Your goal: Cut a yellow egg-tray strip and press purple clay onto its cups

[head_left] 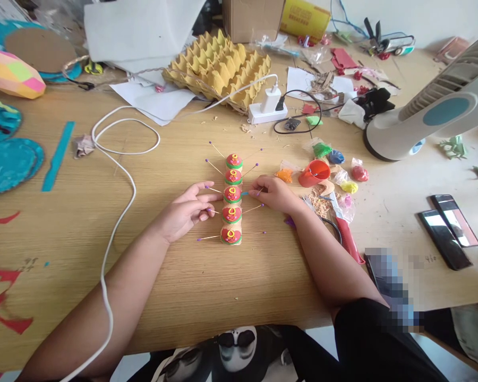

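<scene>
A craft caterpillar [232, 199] of several egg-carton cups in a row lies on the wooden table [207, 281]. Each cup is topped with red, green and yellow clay, and purple-tipped sticks poke out of both sides. My left hand [187, 212] rests against its left side, fingers curled around one of the sticks beside the middle cups. My right hand [273, 193] is at its right side, fingertips pinched on a stick by the third cup.
A yellow egg tray [219, 66] and white papers lie at the back. A white cable [121, 185] loops from a charger [267, 106]. Clay bags, a red cup [314, 172], a red-handled knife [348, 239], two phones [448, 231] and a fan [426, 114] crowd the right.
</scene>
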### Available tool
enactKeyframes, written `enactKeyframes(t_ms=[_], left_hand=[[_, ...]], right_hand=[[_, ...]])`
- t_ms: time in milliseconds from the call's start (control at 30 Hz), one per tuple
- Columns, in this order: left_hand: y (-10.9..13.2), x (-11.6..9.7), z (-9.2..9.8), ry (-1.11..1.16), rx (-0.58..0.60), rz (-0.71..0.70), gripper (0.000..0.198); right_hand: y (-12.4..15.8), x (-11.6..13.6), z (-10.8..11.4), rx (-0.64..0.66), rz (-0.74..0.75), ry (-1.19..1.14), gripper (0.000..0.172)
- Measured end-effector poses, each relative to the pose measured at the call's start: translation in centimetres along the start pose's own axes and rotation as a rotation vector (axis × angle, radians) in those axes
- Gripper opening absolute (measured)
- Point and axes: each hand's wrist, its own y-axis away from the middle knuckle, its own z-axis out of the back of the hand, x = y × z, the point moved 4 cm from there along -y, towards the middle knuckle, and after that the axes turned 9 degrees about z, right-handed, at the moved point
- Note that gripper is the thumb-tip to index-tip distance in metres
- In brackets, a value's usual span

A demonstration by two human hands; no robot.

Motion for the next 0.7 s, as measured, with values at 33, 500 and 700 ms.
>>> enactKeyframes(t_ms=[33, 500, 700], left_hand=[[0.02, 0.00, -0.01, 0.000, 0.003, 0.000, 0.061], [0.21, -0.16, -0.35, 0.008, -0.015, 0.003, 0.060], [0.13, -0.06, -0.27, -0.005, -0.003, 0.005, 0.064]], right_hand=[[0.03, -0.04, 0.03, 0.004, 0.003, -0.010, 0.009], [0.31, -0.04, 0.44, 0.040, 0.023, -0.006, 0.009], [0.09, -0.24, 0.23, 0.047, 0.066, 0.053, 0.012]])
